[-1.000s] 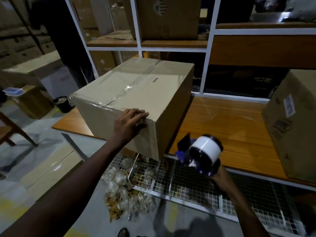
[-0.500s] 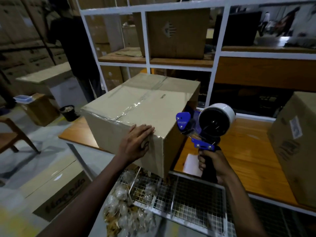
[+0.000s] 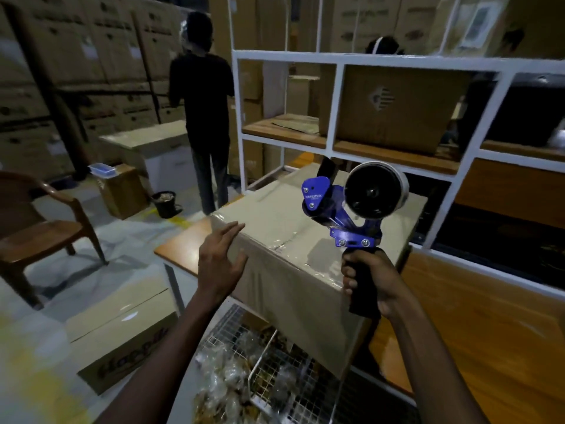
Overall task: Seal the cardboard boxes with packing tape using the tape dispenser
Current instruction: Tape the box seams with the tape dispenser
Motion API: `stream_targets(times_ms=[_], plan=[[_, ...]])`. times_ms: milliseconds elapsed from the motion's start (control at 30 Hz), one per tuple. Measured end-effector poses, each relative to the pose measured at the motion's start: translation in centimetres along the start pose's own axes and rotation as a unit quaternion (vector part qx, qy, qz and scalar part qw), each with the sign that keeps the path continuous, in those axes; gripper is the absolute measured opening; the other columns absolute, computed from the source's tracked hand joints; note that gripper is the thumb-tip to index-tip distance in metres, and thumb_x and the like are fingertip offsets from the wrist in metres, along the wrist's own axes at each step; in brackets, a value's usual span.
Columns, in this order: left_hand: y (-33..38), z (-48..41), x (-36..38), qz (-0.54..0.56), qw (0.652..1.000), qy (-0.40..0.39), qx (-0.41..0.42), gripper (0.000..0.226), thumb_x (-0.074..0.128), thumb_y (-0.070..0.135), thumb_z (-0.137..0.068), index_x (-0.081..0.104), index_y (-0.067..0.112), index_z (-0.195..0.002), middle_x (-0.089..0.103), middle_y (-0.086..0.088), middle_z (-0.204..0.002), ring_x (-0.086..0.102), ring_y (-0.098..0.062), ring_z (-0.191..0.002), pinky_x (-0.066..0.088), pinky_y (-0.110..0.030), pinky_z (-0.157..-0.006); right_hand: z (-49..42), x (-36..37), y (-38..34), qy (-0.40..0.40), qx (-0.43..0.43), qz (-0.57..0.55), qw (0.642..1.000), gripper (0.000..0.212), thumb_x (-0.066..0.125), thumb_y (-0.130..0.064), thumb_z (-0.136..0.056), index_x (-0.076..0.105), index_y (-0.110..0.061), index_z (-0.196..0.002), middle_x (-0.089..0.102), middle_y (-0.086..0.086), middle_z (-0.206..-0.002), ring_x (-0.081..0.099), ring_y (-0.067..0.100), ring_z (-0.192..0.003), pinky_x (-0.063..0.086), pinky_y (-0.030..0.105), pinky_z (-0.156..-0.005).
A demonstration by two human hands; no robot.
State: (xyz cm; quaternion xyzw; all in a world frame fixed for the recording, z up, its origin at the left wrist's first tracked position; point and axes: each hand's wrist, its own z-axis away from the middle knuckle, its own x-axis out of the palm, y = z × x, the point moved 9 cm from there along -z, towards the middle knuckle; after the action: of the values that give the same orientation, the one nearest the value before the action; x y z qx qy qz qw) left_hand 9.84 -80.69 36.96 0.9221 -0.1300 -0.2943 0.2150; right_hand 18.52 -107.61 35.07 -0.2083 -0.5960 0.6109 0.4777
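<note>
A brown cardboard box stands on the wooden table, with clear tape shining along its top seam and over the near edge. My left hand lies flat with straight fingers against the box's near left corner. My right hand grips the black handle of the blue tape dispenser, which carries a white tape roll. The dispenser is raised above the box's top, its blue head pointing left over the seam.
A white-framed shelf unit with another box stands behind the table. A wire basket with wrapped items sits below the table edge. A low box lies on the floor at left, near a wooden chair. A person in black stands behind.
My right hand has lifted the tape dispenser from below the table edge up over the box top. My left hand slid left along the near edge to the corner. The view tilted upward.
</note>
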Motion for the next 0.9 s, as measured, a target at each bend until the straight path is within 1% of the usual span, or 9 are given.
stream_targets(times_ms=[200,300,367,433,567,667,733,833,900], plan=[[-11.2,-2.1,-2.4,0.091,0.952,0.115,-0.267,0.045,0.051,0.002,-0.087,0.06,0.008,-0.131,0.06,-0.014,-0.133,0.056,-0.029,-0.12,0.041,-0.035,-0.1,-4.2,5.5,-0.8,-0.005,-0.005,0.023,1.0,0.026,0.048,-0.005,-0.092,0.051,-0.01,-0.067,0.041,0.005,-0.056,0.036,0.016,-0.043,0.034,0.026,-0.044],[-16.4,-2.5,-1.2,0.145,0.9,0.108,-0.398,0.044,0.04,0.0,-0.096,0.056,0.009,-0.136,0.057,-0.007,-0.136,0.054,-0.017,-0.111,0.033,-0.022,-0.093,-6.5,7.8,-0.9,-0.002,-0.006,0.048,0.999,0.024,0.046,-0.003,-0.091,0.048,-0.009,-0.069,0.039,0.005,-0.054,0.034,0.015,-0.042,0.031,0.025,-0.044],[-18.8,-2.9,0.6,0.196,0.876,0.091,-0.431,0.04,0.038,0.007,-0.099,0.059,0.011,-0.133,0.061,-0.006,-0.131,0.057,-0.02,-0.109,0.04,-0.03,-0.093,-8.1,9.0,-1.0,0.003,-0.013,0.061,0.998,0.023,0.046,-0.002,-0.091,0.048,-0.008,-0.069,0.039,0.005,-0.054,0.034,0.015,-0.042,0.031,0.025,-0.044],[-20.0,-3.3,2.3,0.238,0.864,0.077,-0.436,0.037,0.037,0.016,-0.1,0.065,0.016,-0.124,0.066,-0.003,-0.121,0.061,-0.025,-0.109,0.047,-0.04,-0.095,-9.5,9.8,-1.0,0.008,-0.021,0.08,0.997,0.023,0.046,-0.001,-0.092,0.047,-0.008,-0.07,0.039,0.006,-0.054,0.033,0.016,-0.042,0.03,0.026,-0.046],[-20.6,-3.3,5.5,0.333,0.825,0.069,-0.452,0.033,0.041,0.01,-0.1,0.072,0.011,-0.107,0.072,-0.01,-0.107,0.069,-0.026,-0.099,0.057,-0.038,-0.087,-12.0,10.8,-0.4,0.028,-0.028,0.103,0.994,0.022,0.046,-0.001,-0.092,0.046,-0.008,-0.071,0.038,0.007,-0.055,0.033,0.017,-0.043,0.03,0.028,-0.045],[-18.8,-2.9,5.6,0.268,0.88,0.041,-0.39,0.035,0.042,0.008,-0.099,0.069,0.014,-0.122,0.07,-0.004,-0.119,0.064,-0.017,-0.107,0.051,-0.028,-0.092,-12.9,11.2,-0.1,0.041,-0.025,0.121,0.992,0.022,0.046,-0.001,-0.092,0.046,-0.009,-0.071,0.038,0.008,-0.056,0.035,0.018,-0.045,0.031,0.027,-0.045],[-17.0,-2.4,6.1,0.23,0.914,-0.011,-0.333,0.045,0.044,0.007,-0.1,0.048,0.013,-0.145,0.054,-0.002,-0.141,0.051,-0.012,-0.123,0.04,-0.018,-0.099,-13.1,11.2,0.1,0.049,-0.026,0.131,0.99,0.022,0.046,-0.001,-0.092,0.046,-0.009,-0.071,0.038,0.008,-0.057,0.035,0.018,-0.046,0.031,0.027,-0.046],[-14.6,-1.5,8.1,0.216,0.931,-0.128,-0.265,0.061,0.041,0.019,-0.104,0.01,0.012,-0.157,0.005,-0.003,-0.165,0.017,-0.006,-0.142,0.018,-0.013,-0.109,-13.2,11.5,0.0,0.057,-0.034,0.134,0.989,0.022,0.046,-0.001,-0.093,0.047,-0.009,-0.072,0.039,0.008,-0.057,0.035,0.018,-0.047,0.031,0.028,-0.045],[-14.2,-1.1,8.4,0.212,0.934,-0.144,-0.249,0.062,0.04,0.026,-0.105,0.009,0.012,-0.157,-0.003,-0.001,-0.166,0.013,-0.004,-0.14,0.016,-0.013,-0.107,-13.2,11.7,-0.1,0.06,-0.035,0.138,0.988,0.022,0.045,-0.002,-0.093,0.047,-0.009,-0.072,0.039,0.007,-0.057,0.034,0.018,-0.047,0.031,0.029,-0.047]])
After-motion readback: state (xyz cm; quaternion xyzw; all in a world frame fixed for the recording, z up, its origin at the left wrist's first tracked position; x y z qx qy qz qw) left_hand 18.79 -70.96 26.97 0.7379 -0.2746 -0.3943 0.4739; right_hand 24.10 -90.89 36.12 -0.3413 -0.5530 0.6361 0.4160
